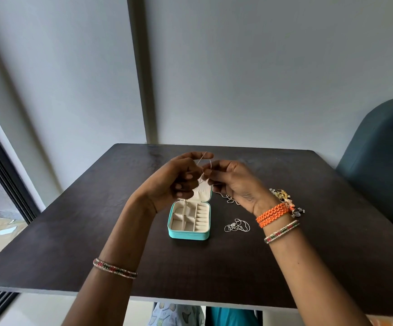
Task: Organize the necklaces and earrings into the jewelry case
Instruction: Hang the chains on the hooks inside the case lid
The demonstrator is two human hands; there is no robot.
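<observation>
1. Centrally, both hands are raised above the dark desk (pixel 73 243), close together, just over the open jewelry case (pixel 189 222).
2. The left hand (pixel 176 180) has its fingers curled, pinching a thin silver necklace chain (pixel 204 169) between thumb and forefinger.
3. The right hand (pixel 233 182) pinches the same chain from the other side; its fingertips nearly meet those of the left hand.
4. The chain runs in fine strands between the two hands and hangs down toward the case lid.
5. The case is turquoise outside and cream inside, with its lid standing up at the far side; small square compartments sit on its left and ring rolls on its right. The compartments look bare, though fine detail is hard to tell.
6. A second silver necklace (pixel 237 225) lies in a loose heap on the desk, just right of the case.
7. Another bit of chain (pixel 230 199) lies on the desk under the right hand, partly hidden.
8. A small cluster of gold and dark earrings (pixel 282 195) sits behind the right wrist, partly hidden by orange bangles (pixel 274 215).
9. A dark blue chair (pixel 383 161) stands at the desk's far right.
</observation>
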